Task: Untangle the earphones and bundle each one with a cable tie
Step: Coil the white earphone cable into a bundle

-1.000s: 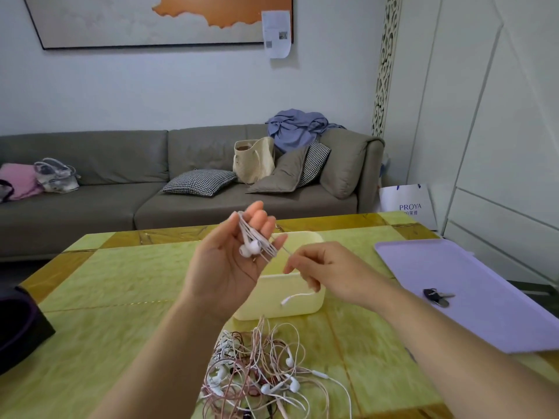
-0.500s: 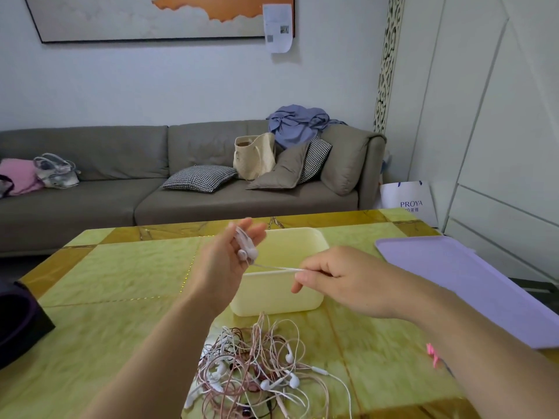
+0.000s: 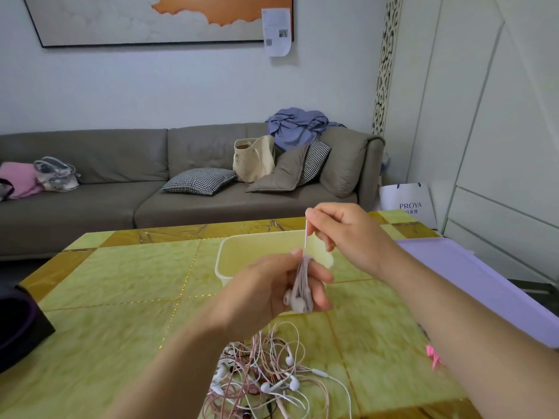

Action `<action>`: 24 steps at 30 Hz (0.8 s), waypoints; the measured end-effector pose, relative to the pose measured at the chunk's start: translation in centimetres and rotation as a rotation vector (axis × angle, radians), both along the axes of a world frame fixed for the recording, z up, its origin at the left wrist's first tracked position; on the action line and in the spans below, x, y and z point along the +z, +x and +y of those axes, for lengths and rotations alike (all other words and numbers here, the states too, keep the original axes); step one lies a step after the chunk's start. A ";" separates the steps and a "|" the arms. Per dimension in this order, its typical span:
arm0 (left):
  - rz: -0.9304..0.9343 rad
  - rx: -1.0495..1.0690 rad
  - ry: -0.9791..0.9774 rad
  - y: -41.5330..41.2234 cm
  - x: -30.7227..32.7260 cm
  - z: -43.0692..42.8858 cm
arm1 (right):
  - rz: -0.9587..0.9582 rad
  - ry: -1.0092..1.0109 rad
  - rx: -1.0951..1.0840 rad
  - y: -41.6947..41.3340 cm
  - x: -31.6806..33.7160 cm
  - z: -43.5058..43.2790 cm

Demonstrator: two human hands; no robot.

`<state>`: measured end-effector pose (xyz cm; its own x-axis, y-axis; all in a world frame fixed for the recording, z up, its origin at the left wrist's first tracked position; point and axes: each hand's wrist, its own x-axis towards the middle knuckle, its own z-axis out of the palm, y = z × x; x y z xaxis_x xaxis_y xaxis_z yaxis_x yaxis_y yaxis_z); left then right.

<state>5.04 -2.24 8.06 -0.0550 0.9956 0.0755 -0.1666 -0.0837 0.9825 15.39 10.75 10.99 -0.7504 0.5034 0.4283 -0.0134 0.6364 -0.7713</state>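
Note:
My left hand (image 3: 272, 293) grips a coiled pale pink earphone bundle (image 3: 301, 285), its earbuds hanging at the bottom of the coil. My right hand (image 3: 348, 237) pinches the free end of that cable (image 3: 306, 237) and holds it taut straight above the bundle. Both hands hover over the table in front of a pale yellow tub (image 3: 242, 255). A tangled pile of white and pink earphones (image 3: 272, 379) lies on the table below my hands. Pink cable ties (image 3: 433, 355) peek out beside my right forearm.
The table (image 3: 121, 282) has yellow-green tiles. A purple sheet (image 3: 472, 276) lies at its right side and a dark object (image 3: 18, 328) sits at its left edge. A grey sofa (image 3: 151, 189) with cushions and bags stands behind.
My left hand has turned over and lowered, so the coil now hangs downward. My right hand has risen from beside the coil to above it, pulling the cable end upward.

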 end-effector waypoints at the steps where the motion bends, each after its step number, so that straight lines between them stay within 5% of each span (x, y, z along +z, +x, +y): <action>1: -0.076 -0.011 0.045 0.0 0.3 -0.1 | -0.008 -0.067 0.014 -0.1 -0.8 0.2; 6: -0.423 0.258 0.230 -1.0 1.2 0.3 | -0.231 -0.034 0.072 0.1 -4.1 -1.1; 16: -0.221 0.450 0.203 -1.2 -0.9 1.1 | -0.484 0.532 -0.030 0.5 -2.5 -3.4; 24: 0.068 0.462 0.087 -0.6 -2.2 1.1 | -0.301 0.660 -0.131 1.3 -2.0 -3.0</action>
<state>4.40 -1.11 5.91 -0.4825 0.8579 0.1764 -0.0283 -0.2166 0.9759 16.70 7.78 9.03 -0.8347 0.3059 0.4579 0.2467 0.9511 -0.1856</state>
